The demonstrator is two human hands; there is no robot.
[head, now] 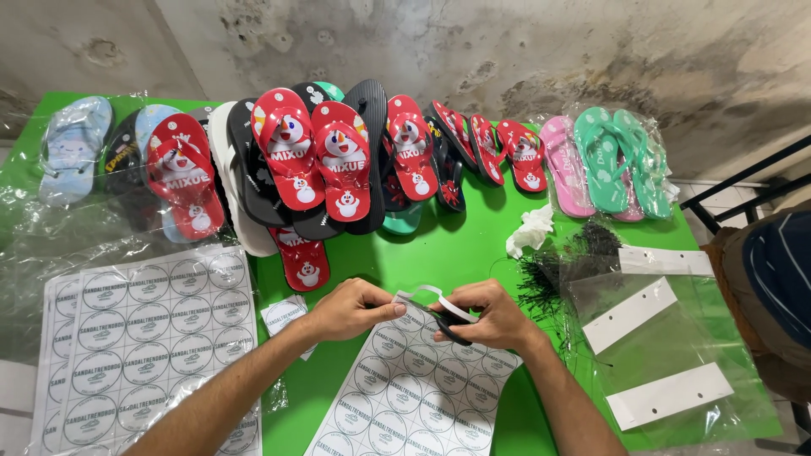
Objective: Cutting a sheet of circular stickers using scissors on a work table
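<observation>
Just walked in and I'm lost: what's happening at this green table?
A person's left hand and right hand hold a small dark flip-flop with white straps above a sheet of round stickers. A second sticker sheet lies to the left. Red, black, pink and teal flip-flops line the back of the green table, with clear bags and white card strips at right.

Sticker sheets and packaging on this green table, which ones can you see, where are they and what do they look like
Left sticker sheet: table's left, white, rows of round labels.
Centre sticker sheet: under both hands, white, round labels.
White header cards: right, long strips inside clear bags.
Bagged flip-flops: far right of row, green and pink, clear wrap.
</observation>
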